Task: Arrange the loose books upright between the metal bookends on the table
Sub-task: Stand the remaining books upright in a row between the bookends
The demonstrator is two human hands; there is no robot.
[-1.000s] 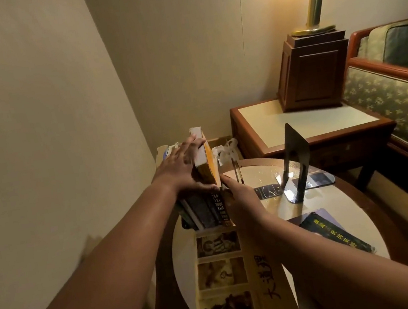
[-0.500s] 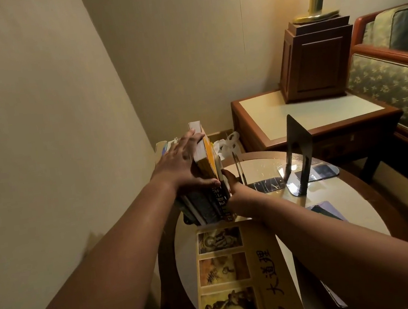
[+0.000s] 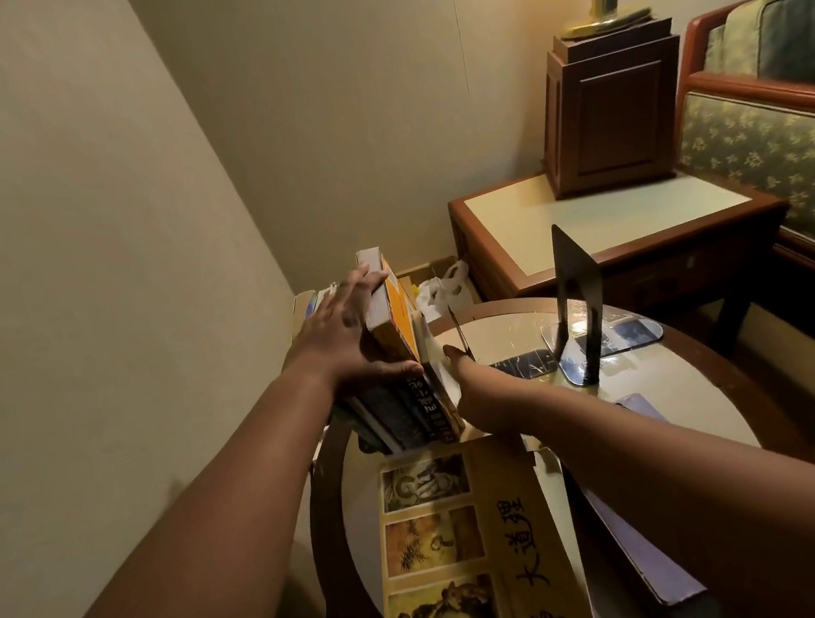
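Row of upright books, standing at the left edge of the round tabletop, spines toward the viewer, the whole row tilted slightly left. The left hand lies over the tops of the books. Its fingers are straight and spread along the top edges, and the thumb presses the spines. The right hand is set against the outer face of the rightmost book with the thumb raised. Its fingers are hidden behind the hand, so it cannot be told whether they lie flat or curled.

A thin bookend, seen edge-on, stands just beside that hand toward the far edge. A second, black bookend stands well apart, toward the right of the tabletop. Two loose books lie flat: a yellow book with picture panels at the near edge, and a purple book beside it under the right forearm.

Step in hand, as judged: squaring the row and closing the thin bookend against it. To do it well:

- Keep downward pressure from the left hand so no book fans out.
- Push from the right low on the cover, bringing the row plumb.
- Let the bookend's foot slide flat on the tabletop until its upright meets the last cover.
- Release the top hand last.

Both flat books are yet to be shelved.
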